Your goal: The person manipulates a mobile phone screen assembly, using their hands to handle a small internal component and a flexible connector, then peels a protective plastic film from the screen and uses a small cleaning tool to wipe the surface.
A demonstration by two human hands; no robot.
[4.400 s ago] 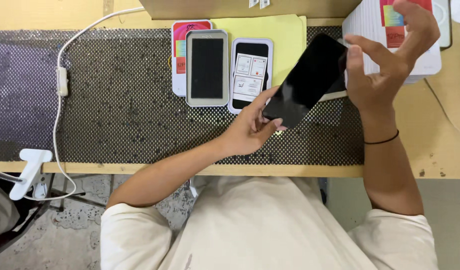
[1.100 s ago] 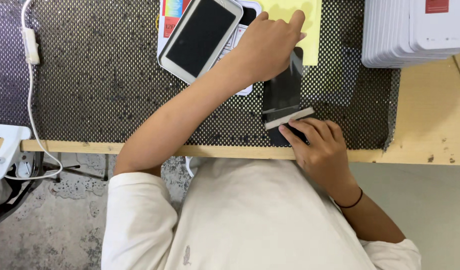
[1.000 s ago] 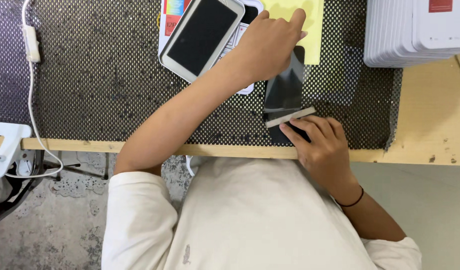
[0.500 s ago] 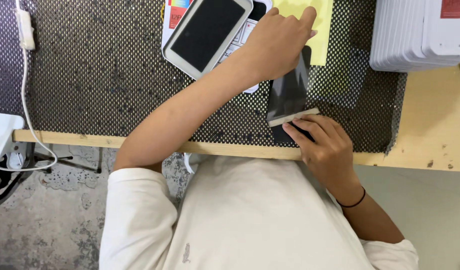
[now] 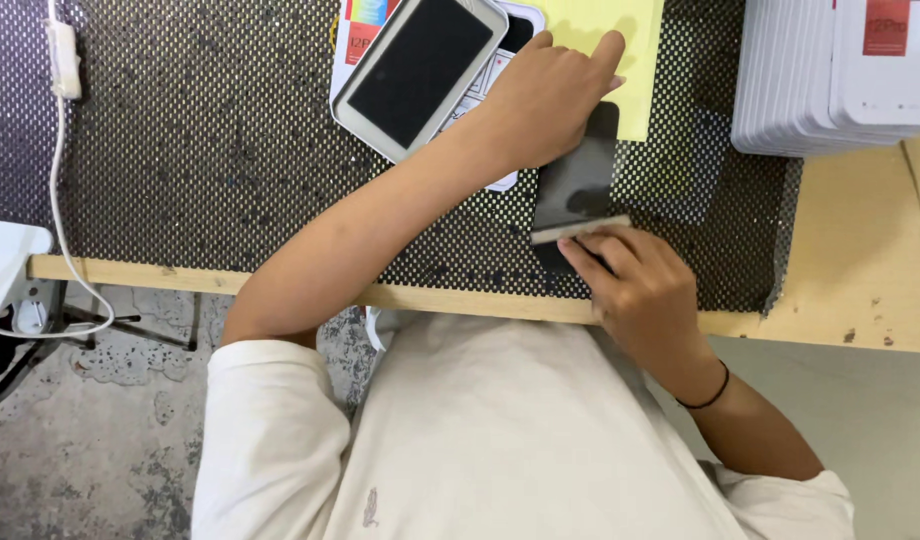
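Pressing down on the upper end of a dark phone (image 5: pixel 578 180), the left hand (image 5: pixel 540 100) pins it flat against the perforated black mat (image 5: pixel 180 150) on the desk (image 5: pixel 860 280); its fingers lie flat and together over the glass, closed on nothing. The right hand (image 5: pixel 645 290) has its grip pinched on a thin pale card (image 5: pixel 580 229), whose edge lies across the lower part of the phone's face, touching it.

Several things look risky from here. Tilting the card too steeply could make its corner dig into the glossy surface and mark it, or lift whatever film may lie on it; whether a film is there cannot be told. Easing the left hand's pressure could let the phone skid on the mat as the card pushes against it. The phone lies near the desk's front edge, so a hard slip toward the body could carry it off onto the floor. The left forearm crosses just beside a white-framed tablet (image 5: pixel 418 72), which rests on packaging and a yellow sheet (image 5: pixel 610 40); a shifting elbow could nudge that pile. The stack of white boxes (image 5: pixel 830 80) lies well apart to the right and seems out of harm's way.
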